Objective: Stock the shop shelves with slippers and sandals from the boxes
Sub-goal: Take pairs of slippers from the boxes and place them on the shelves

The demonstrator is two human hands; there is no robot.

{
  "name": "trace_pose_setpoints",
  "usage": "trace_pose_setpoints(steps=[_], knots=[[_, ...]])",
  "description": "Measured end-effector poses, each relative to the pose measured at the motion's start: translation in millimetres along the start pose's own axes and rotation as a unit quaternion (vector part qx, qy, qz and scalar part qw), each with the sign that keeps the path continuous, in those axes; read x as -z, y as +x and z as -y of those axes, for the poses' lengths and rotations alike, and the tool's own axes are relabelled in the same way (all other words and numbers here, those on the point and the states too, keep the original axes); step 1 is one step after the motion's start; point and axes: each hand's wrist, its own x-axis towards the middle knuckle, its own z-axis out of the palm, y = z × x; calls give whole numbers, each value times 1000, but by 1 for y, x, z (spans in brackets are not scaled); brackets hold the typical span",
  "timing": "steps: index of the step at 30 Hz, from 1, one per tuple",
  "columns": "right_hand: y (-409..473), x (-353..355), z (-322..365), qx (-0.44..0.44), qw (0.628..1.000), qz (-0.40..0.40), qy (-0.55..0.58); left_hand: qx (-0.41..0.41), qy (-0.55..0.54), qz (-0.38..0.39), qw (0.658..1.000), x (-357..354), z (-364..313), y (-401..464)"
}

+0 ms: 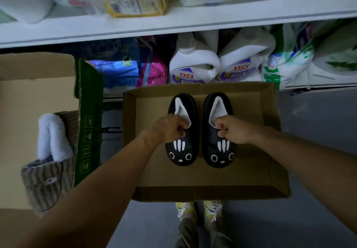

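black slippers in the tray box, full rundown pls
The black slippers are a pair, side by side and apart, soles down on the floor of a shallow open cardboard box. Toes point toward the person. Smooth, slightly glossy black uppers; each toe carries a white animal face: two ring eyes, a small nose, three vertical stripes above. White fleecy lining shows in the openings. The left hand holds one slipper at the front edge of its opening, the right hand holds the other in a like grip.
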Motion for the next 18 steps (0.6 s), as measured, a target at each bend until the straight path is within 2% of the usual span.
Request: trace_pose_setpoints(steps=[3, 6, 12, 18], knots=[[-21, 1, 14, 24, 996, -82, -41, -7, 73, -53, 996, 11, -18, -26], [-47, 8, 30, 19, 987, -142, -74, 4, 65, -67, 996, 25, -36, -56], [-117, 45, 68, 16, 988, -147, -38, -2, 119, -120, 986, 66, -74, -121], [-192, 92, 125, 42, 975, -208, -61, -32, 137, -181, 973, 119, -113, -197]])
